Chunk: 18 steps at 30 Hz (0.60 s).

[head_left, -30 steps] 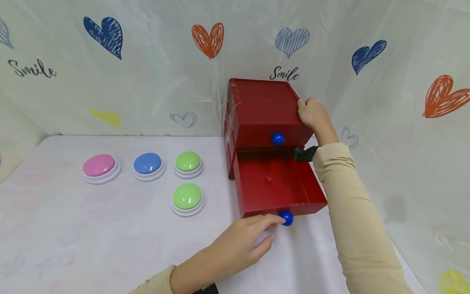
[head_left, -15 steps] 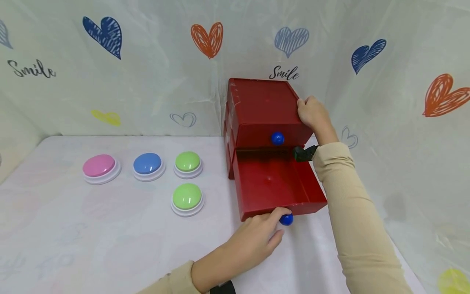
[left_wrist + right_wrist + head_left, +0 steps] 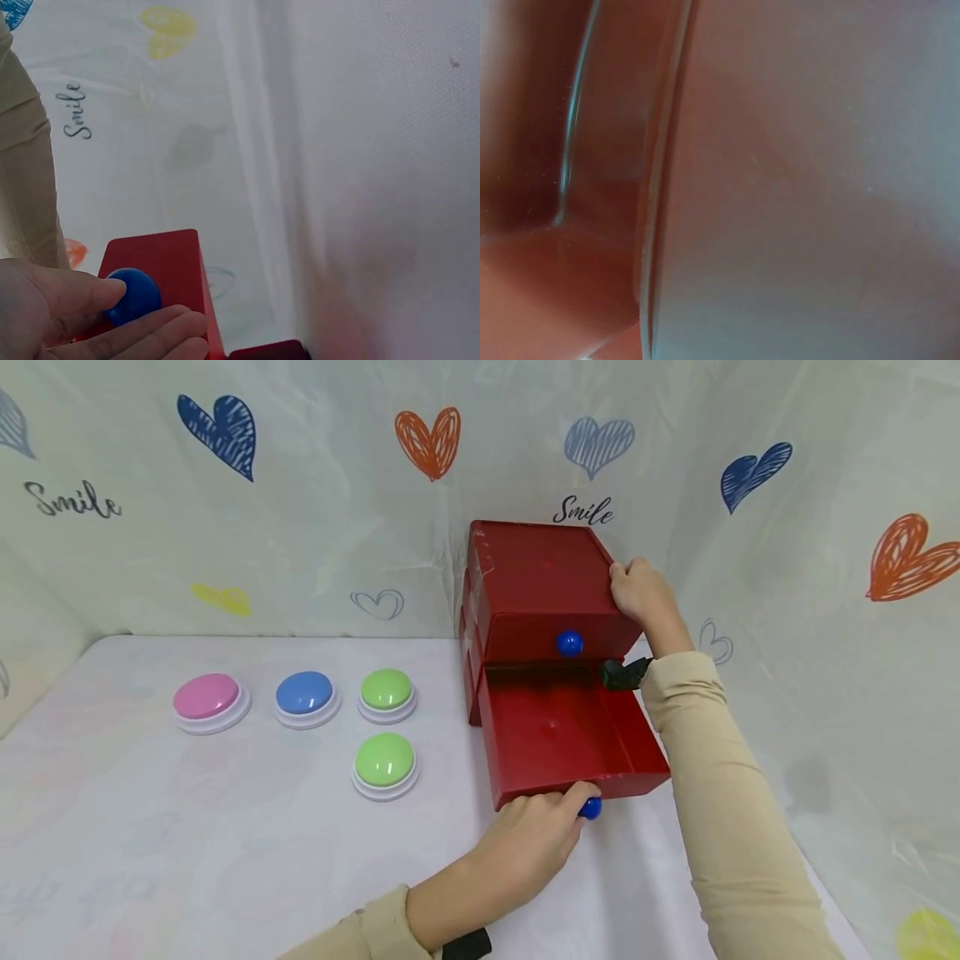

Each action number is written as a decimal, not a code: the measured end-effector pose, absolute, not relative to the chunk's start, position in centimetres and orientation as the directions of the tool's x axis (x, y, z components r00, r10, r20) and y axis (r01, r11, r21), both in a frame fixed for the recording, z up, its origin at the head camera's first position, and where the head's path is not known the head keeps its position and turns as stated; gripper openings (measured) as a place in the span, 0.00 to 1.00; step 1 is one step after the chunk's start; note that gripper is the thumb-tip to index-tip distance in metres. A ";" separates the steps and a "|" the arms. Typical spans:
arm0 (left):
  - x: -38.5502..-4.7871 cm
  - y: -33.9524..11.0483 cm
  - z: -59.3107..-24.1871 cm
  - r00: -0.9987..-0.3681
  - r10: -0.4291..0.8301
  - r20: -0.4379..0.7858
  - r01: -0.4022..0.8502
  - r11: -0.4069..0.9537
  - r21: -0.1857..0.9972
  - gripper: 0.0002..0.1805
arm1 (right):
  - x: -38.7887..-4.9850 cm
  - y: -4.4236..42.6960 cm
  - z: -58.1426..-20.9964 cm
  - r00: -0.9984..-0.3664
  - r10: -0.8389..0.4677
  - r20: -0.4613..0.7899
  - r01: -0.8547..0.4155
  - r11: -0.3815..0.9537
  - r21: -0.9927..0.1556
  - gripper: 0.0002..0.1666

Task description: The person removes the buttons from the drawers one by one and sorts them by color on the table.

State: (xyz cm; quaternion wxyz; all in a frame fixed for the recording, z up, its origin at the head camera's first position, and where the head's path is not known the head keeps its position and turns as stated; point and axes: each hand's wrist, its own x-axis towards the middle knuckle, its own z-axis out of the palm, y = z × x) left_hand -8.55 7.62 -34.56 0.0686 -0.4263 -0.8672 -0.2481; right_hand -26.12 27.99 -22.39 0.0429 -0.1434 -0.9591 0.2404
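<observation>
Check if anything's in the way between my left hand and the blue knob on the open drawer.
Nothing visible: your left hand has the lower blue knob of the open drawer between thumb and fingers. Your right hand is up at the right edge of the red drawer unit, out of the way.

We are losing part of the lower blue knob (image 3: pixel 592 809) behind the left hand (image 3: pixel 531 843), and some fingertips of the right hand (image 3: pixel 647 597) at the red cabinet's (image 3: pixel 547 568) right side. The head view's near edge is cutting off both sleeves (image 3: pixel 731 810); the right wrist view is showing us blurred red surfaces (image 3: pixel 810 180).
</observation>
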 end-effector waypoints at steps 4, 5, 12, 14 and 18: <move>-8.7 7.6 -34.4 -0.633 0.709 0.311 0.767 0.518 0.379 0.20 | -26.3 27.9 -22.2 -0.957 0.291 0.021 0.248 0.850 -0.464 0.33; -8.7 7.6 -34.3 -0.633 0.708 0.313 0.767 0.519 0.378 0.20 | -26.3 27.9 -22.2 -0.957 0.290 0.023 0.247 0.851 -0.463 0.33; -8.7 7.6 -34.1 -0.637 0.711 0.299 0.761 0.516 0.393 0.21 | -26.2 28.0 -22.3 -0.958 0.284 0.030 0.238 0.852 -0.466 0.32; -8.8 7.6 -34.0 -0.639 0.708 0.302 0.759 0.513 0.401 0.21 | -26.2 27.9 -22.3 -0.959 0.282 0.032 0.235 0.851 -0.469 0.32; -9.1 7.7 -33.8 -0.638 0.699 0.324 0.761 0.508 0.404 0.21 | -26.1 27.9 -22.2 -0.959 0.281 0.034 0.233 0.851 -0.471 0.31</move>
